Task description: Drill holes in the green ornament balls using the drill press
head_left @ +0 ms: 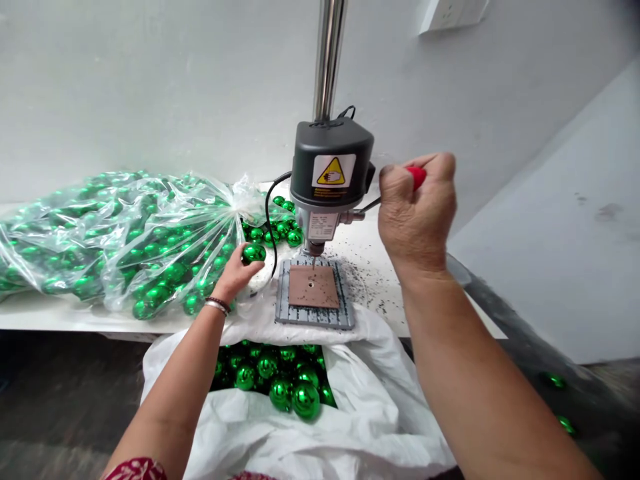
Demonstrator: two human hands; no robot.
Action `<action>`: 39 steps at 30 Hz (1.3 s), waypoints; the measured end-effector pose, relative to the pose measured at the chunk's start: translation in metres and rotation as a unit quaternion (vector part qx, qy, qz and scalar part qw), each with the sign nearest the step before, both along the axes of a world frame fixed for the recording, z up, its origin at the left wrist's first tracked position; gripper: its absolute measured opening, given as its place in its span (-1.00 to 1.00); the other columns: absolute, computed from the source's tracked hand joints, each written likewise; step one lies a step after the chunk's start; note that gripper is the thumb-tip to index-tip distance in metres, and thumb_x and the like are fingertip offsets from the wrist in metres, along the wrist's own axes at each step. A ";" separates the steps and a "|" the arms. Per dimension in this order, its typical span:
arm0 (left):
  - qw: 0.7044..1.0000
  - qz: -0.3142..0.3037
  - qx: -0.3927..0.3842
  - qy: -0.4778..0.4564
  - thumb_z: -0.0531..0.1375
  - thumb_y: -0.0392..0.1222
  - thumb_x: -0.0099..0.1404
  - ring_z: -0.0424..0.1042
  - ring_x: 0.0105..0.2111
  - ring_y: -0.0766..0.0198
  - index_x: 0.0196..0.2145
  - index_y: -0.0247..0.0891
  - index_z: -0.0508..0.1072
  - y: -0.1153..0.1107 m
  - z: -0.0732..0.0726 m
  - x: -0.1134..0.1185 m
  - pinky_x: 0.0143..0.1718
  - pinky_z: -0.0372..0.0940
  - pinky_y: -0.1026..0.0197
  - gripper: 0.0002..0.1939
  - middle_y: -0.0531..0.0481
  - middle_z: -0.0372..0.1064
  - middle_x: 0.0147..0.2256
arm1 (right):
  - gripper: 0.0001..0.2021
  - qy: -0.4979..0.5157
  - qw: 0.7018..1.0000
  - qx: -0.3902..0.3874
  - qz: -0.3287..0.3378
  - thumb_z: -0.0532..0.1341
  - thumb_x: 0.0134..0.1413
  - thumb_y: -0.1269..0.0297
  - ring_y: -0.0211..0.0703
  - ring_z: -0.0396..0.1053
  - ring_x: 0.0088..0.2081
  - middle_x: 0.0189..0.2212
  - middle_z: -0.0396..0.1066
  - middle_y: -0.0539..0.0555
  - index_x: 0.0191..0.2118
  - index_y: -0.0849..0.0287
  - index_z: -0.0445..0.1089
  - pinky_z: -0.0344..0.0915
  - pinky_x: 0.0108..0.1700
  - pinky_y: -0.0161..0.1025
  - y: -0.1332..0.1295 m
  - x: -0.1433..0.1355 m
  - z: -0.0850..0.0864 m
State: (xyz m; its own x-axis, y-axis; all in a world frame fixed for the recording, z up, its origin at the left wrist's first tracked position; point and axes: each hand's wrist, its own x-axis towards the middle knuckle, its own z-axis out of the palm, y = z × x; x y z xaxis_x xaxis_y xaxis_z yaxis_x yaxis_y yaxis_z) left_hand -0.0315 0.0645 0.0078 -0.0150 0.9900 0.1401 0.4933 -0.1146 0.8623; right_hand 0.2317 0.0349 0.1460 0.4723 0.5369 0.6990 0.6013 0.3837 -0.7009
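My left hand (237, 272) grips a shiny green bauble (254, 253), held to the left of the drill press (333, 170). My right hand (420, 210) is wrapped around the red knob (416, 176) of the press's feed lever. Under the chuck (316, 248), a brown square plate (320, 297) with a small hole lies on the slotted grey base (283, 293); dark shavings are scattered over both. Below the table edge, an open white sack (370, 387) holds many green baubles (267, 365).
A tied clear plastic bag (125, 240) full of green baubles covers the table's left side. Loose baubles (283, 230) lie behind the press. A black cable (269, 220) loops down beside it. Two baubles (555, 381) lie on the floor at right. A socket (453, 13) is on the wall.
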 end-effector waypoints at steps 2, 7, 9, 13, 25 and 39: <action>0.982 -0.015 -0.046 -0.182 0.24 -0.15 0.08 0.52 -0.12 0.14 0.16 -0.17 0.22 -0.008 0.007 0.003 -0.07 0.39 0.06 -0.34 -0.05 0.42 -0.10 | -0.83 0.002 1.000 0.003 -0.003 0.15 0.16 0.27 -0.40 0.10 -0.42 -0.46 0.15 -0.09 -0.35 0.16 0.12 0.27 -0.22 -0.29 0.001 0.000 0.000; 0.927 -0.067 -0.130 -0.345 0.23 0.01 0.15 0.49 -0.24 0.32 0.19 -0.01 0.12 -0.025 0.011 0.022 -0.24 0.37 0.24 -0.33 0.03 0.39 -0.14 | -0.82 0.007 1.000 0.010 -0.005 0.15 0.14 0.26 -0.37 0.10 -0.40 -0.44 0.16 -0.05 -0.36 0.15 0.10 0.18 -0.28 -0.33 0.003 0.000 -0.002; 0.918 -0.085 -0.153 -0.355 0.22 0.09 0.18 0.47 -0.27 0.34 0.17 0.00 0.11 -0.027 0.008 0.031 -0.29 0.35 0.27 -0.35 0.03 0.38 -0.15 | -0.83 0.008 1.000 0.009 -0.001 0.15 0.15 0.25 -0.37 0.10 -0.40 -0.43 0.16 -0.06 -0.35 0.15 0.10 0.17 -0.28 -0.34 0.002 0.000 -0.001; 0.907 -0.114 -0.199 -0.353 0.34 0.05 0.10 0.49 -0.23 0.28 0.14 -0.02 0.07 -0.028 -0.003 0.044 -0.32 0.35 0.29 -0.26 0.01 0.36 -0.11 | -0.80 0.030 0.999 -0.026 0.012 0.17 0.14 0.31 -0.38 0.08 -0.42 -0.47 0.13 -0.08 -0.37 0.14 0.08 0.15 -0.30 -0.35 -0.003 -0.002 0.006; 0.966 -0.104 -0.171 -0.160 0.16 0.15 0.28 0.44 -0.19 0.27 0.19 -0.14 0.29 -0.027 -0.018 0.057 -0.24 0.37 0.26 -0.40 -0.08 0.38 0.05 | -0.80 -0.055 0.998 0.006 0.012 0.02 0.31 0.11 -0.36 0.30 -0.31 -0.40 0.21 -0.03 -0.29 0.10 0.10 0.30 -0.25 -0.30 0.007 0.008 -0.010; 0.991 -0.107 -0.067 0.047 0.29 -0.06 0.17 0.46 -0.03 0.08 0.12 -0.28 0.40 -0.016 -0.016 0.078 0.08 0.32 0.04 -0.43 -0.17 0.48 0.01 | -0.75 -0.038 0.999 0.025 0.016 0.03 0.29 0.06 -0.43 0.26 -0.36 -0.43 0.16 -0.07 -0.29 0.13 0.09 0.32 -0.26 -0.36 0.005 0.006 -0.008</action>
